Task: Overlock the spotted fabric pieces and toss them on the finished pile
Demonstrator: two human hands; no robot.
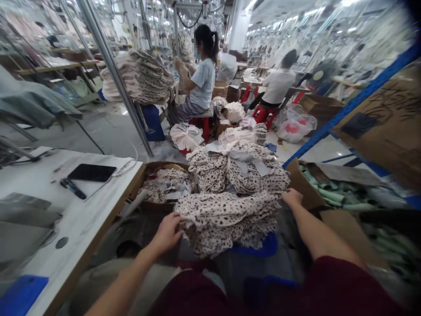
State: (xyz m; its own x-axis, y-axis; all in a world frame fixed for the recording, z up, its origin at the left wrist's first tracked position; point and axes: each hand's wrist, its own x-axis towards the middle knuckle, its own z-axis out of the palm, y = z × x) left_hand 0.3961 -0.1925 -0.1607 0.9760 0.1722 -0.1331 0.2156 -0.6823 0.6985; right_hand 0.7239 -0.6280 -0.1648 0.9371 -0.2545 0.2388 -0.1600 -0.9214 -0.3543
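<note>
pinching opposite ends, left fingers (174, 218) and right fingers (287, 194) are holding limp, dark-spotted cloth (230, 208) over a ruffled stack (225, 239).

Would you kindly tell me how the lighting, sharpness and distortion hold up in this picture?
Head view: overhead ceiling lights glare near the top edge; head view: the spotted fabric between the left hand and right hand is fairly legible; head view: outer areas look stretched and smeared, including the cardboard box at right.
</note>
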